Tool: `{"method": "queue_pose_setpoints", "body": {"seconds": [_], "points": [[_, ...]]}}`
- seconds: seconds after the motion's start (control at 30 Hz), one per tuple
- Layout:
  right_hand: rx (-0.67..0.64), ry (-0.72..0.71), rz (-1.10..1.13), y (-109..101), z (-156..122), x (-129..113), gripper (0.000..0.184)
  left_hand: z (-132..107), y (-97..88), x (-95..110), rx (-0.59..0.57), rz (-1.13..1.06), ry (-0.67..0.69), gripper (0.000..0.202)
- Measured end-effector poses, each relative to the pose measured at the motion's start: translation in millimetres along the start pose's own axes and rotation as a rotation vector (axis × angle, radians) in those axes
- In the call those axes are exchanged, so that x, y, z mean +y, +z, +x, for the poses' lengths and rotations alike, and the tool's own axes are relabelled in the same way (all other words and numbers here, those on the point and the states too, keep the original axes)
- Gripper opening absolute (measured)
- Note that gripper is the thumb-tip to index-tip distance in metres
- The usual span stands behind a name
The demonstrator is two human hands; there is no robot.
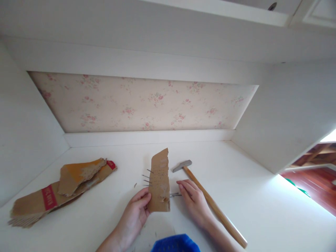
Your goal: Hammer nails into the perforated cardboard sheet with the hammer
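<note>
My left hand (136,210) grips the lower left edge of a piece of brown cardboard (160,182), held up over the white surface. Several thin nails (147,181) stick out from the cardboard's left side. More nails (175,194) show just right of its lower right edge; whether they lie on the surface or pass through the cardboard I cannot tell. Beside those nails is my right hand (194,201), fingers loosely stretched toward the cardboard, with nothing visible in them. A hammer (212,203) with a wooden handle and grey metal head lies close to my right hand.
Torn cardboard pieces (63,189) lie at the left. A blue container (175,244) shows at the bottom edge, with small dark bits nearby. White panels enclose the surface left and right (278,115), a shelf overhangs it, and floral wallpaper (147,105) covers the back.
</note>
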State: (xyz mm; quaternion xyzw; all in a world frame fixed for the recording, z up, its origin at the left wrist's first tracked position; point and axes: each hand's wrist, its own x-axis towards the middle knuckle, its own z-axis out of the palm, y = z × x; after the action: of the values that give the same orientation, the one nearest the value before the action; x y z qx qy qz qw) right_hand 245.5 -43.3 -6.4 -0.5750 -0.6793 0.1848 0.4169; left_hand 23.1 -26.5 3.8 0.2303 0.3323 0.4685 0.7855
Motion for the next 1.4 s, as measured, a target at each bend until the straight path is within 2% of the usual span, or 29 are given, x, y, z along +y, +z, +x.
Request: {"method": "queue_pose_setpoints", "body": {"seconds": [0.13, 0.23, 0.43, 0.6, 0.7, 0.87, 1.13, 1.4], "points": [[0.081, -0.001, 0.035, -2.3, -3.1, -3.0, 0.022, -1.2, 2.5, -1.0, -0.018, 0.032, -0.018, 0.026], [0.133, -0.097, 0.040, -1.4, -5.9, -6.9, 0.013, -0.8, 2.3, -2.4, -0.026, 0.053, -0.018, 0.030], [0.088, -0.334, -0.027, -1.0, -5.7, -16.2, 0.013, -3.0, 1.4, -8.1, -0.121, 0.112, 0.010, 0.032], [0.021, -0.432, -0.132, -0.5, -9.3, -29.9, 0.023, -8.4, 5.8, -7.0, -0.174, 0.205, -0.027, 0.031], [0.034, -0.443, -0.159, 3.1, -12.3, -37.4, 0.026, -9.3, 8.9, -5.4, -0.231, 0.294, -0.005, 0.030], [0.048, -0.372, -0.138, 10.0, -10.9, -38.6, 0.022, -10.3, 12.6, -0.4, -0.272, 0.495, 0.060, 0.030], [0.057, -0.370, -0.101, 15.2, -7.5, -33.9, 0.018, -15.4, 18.9, 3.7, -0.292, 0.577, 0.112, 0.023], [0.082, -0.394, -0.069, 13.1, -7.3, -36.8, 0.018, -13.8, 17.6, 5.7, -0.325, 0.673, 0.133, 0.036]]}}
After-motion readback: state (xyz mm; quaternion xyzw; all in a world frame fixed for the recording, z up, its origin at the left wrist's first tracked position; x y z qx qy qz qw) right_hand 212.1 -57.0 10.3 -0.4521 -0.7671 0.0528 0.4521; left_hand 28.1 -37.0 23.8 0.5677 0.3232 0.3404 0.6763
